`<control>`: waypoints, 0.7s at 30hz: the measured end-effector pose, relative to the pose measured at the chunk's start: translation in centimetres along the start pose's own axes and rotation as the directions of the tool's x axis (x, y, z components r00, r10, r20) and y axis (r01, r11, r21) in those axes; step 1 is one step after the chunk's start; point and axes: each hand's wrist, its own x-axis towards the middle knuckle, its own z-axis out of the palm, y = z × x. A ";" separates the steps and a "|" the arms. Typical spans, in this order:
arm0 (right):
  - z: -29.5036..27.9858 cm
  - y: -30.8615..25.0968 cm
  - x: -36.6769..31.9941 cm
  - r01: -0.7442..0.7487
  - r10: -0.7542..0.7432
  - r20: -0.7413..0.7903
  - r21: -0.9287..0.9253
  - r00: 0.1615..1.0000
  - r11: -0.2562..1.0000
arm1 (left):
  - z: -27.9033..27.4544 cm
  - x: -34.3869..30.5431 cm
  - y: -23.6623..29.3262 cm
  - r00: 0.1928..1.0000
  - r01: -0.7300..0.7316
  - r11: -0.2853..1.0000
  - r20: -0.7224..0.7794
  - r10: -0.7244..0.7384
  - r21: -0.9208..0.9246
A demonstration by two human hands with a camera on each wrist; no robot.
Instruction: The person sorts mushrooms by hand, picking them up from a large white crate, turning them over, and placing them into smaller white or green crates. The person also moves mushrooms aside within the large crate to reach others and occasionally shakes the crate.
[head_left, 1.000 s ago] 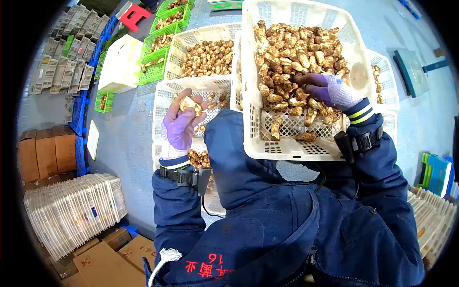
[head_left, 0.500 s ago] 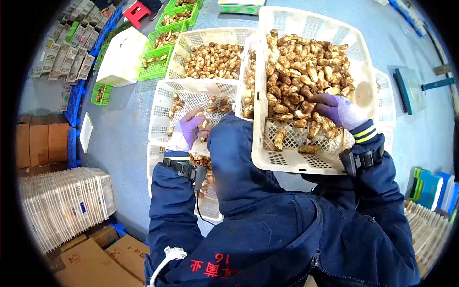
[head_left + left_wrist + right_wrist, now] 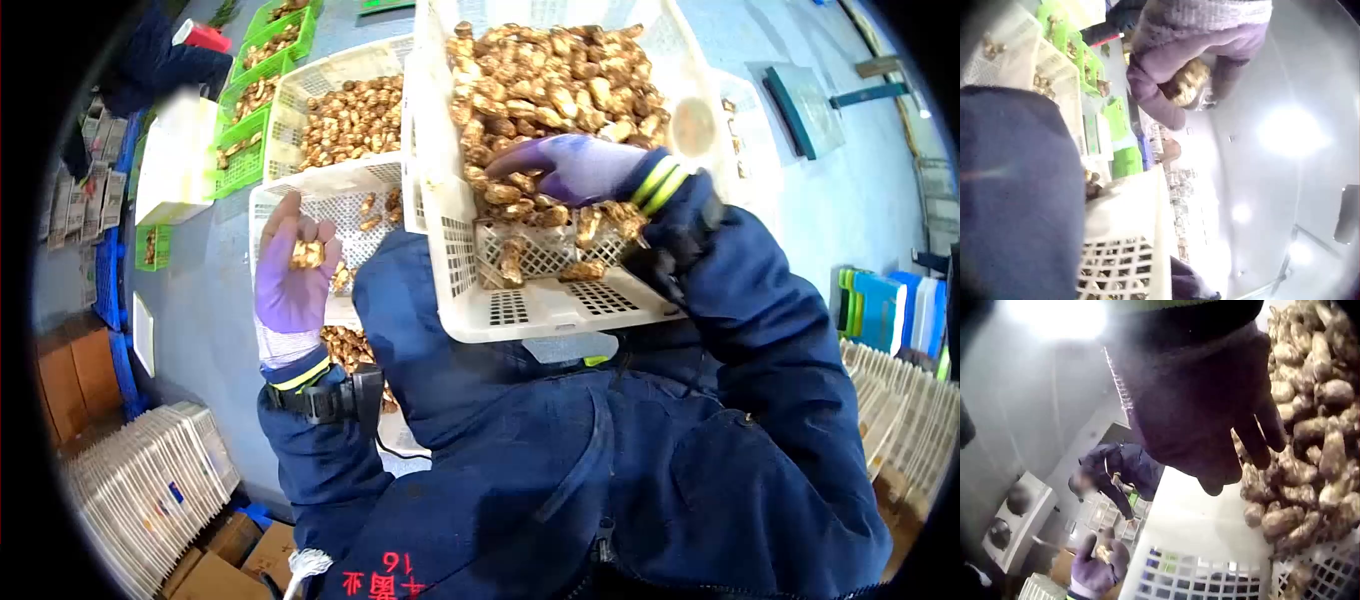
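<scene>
My left hand (image 3: 288, 290), in a purple-palmed glove, is turned palm up left of the big crate. Its curled fingers and thumb hold a brown and cream mushroom (image 3: 307, 255), which shows between the fingers in the left wrist view too. My right hand (image 3: 590, 168), gloved alike, reaches over the near part of a mushroom pile (image 3: 555, 85) in a white plastic crate (image 3: 590, 320). Its fingers are extended to the left, fingertips right at the mushrooms. A few loose mushrooms (image 3: 511, 262) lie along the crate's near side.
White crates (image 3: 285, 180) with mushrooms stand on the floor at left, beside green baskets (image 3: 238, 188) and a white box (image 3: 178, 165). Stacked white crates (image 3: 150, 490) are at lower left. A blue-green platform scale (image 3: 805, 110) stands at right. Another person (image 3: 1125, 469) bends over in the right wrist view.
My left hand has turned up and opened toward the camera, the mushroom now showing. My right hand has swept left over the pile with straighter fingers. The head view has swung.
</scene>
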 end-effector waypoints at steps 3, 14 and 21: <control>3.3 2.5 1.9 0.113 -0.119 0.141 0.045 0.983 0.993 | 2.2 0.1 -1.1 0.987 0.023 0.999 0.159 -0.019 -0.027; -1.4 1.4 -3.2 -0.115 0.115 0.140 -0.007 0.983 0.993 | 13.2 -0.4 -6.3 0.977 0.173 0.963 0.086 -0.194 0.205; 2.0 1.0 1.9 -0.080 0.125 0.341 -0.144 0.932 0.986 | 13.3 0.6 -9.4 0.987 0.130 0.930 0.042 -0.154 0.345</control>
